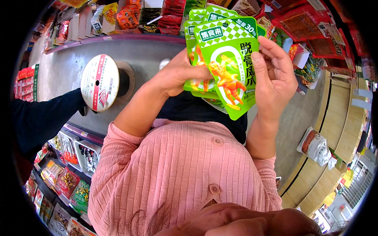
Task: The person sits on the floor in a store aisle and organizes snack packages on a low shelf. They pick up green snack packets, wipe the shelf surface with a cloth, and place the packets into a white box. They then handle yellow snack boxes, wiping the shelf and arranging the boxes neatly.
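Observation:
Several green snack packets (192,85), printed with chicken feet and writing, are fanned in my left hand (180,72). Its thumb lies across their front. The foremost green packet (227,59) tilts over the others, and my right hand (274,76) pinches its right edge between thumb and fingers. Its lower left side touches my left thumb. Behind the stack, more green packets (223,11) show only their top edges. Below my hands, part of another packet or container is mostly hidden.
A cable reel (100,82) with a printed white face stands on the grey floor, beside another person's dark-clothed leg (50,115). Shelves of packaged snacks (128,16) run along the top. White baskets (88,156) hold packets at lower left. A white sack (316,147) rests by the wooden counter (338,118).

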{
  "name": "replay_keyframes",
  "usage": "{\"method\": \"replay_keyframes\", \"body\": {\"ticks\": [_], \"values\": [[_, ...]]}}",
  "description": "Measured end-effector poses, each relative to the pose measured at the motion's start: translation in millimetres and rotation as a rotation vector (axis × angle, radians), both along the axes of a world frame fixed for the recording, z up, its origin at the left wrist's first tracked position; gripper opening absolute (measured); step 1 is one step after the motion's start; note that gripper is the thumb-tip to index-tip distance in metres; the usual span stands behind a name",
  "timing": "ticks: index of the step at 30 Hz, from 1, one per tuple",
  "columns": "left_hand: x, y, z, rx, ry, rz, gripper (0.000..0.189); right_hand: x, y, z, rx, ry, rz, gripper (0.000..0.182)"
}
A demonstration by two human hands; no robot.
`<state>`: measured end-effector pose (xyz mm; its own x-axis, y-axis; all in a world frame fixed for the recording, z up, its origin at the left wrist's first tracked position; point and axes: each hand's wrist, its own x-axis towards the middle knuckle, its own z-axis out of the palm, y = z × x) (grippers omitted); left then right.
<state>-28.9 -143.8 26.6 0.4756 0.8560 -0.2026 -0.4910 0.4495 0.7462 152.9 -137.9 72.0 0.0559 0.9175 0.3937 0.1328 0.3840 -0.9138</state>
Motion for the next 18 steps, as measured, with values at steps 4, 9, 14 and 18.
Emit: {"method": "replay_keyframes", "body": {"ticks": [4,9,14,18], "values": [[0,0,3,-0.083,-0.198,-0.011,0.048,6,0,4,-0.028,-0.089,0.023,0.025],[1,1,-14,-0.223,-0.322,0.011,0.043,8,-6,19,0.039,-0.391,0.047,0.03],[6,4,-1,-0.195,-0.371,0.022,0.066,10,-6,22,0.034,-0.394,0.161,0.032],[6,5,1,-0.159,-0.317,0.024,0.069,13,-7,28,0.031,-0.474,0.151,0.032]]}}
